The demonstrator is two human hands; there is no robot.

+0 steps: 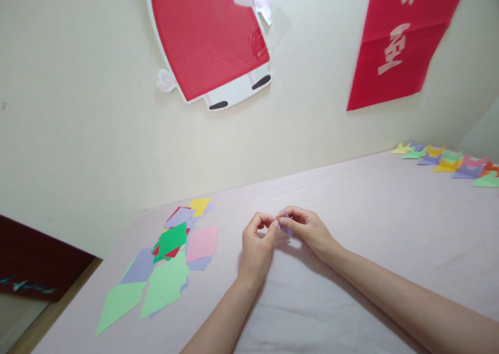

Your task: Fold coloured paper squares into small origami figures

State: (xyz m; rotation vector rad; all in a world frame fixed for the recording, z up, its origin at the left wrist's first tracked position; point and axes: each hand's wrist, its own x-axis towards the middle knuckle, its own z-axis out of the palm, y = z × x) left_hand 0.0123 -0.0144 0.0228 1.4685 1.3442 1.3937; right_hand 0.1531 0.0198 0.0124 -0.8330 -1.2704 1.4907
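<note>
Both my hands meet over the middle of the pale cloth-covered surface (319, 312). My right hand (310, 229) pinches a small folded piece of purple paper (287, 229) between thumb and fingers. My left hand (259, 239) has its thumb and index finger pinched together at the left tip of the same paper. The fingers cover much of it, so its full folded shape cannot be made out.
Left of my hands lie loose coloured paper sheets, among them a green sheet (173, 239), a pink sheet (201, 244) and a light green sheet (166, 284). Several folded paper figures (448, 164) stand in rows at the far right. The wall (296, 125) rises behind.
</note>
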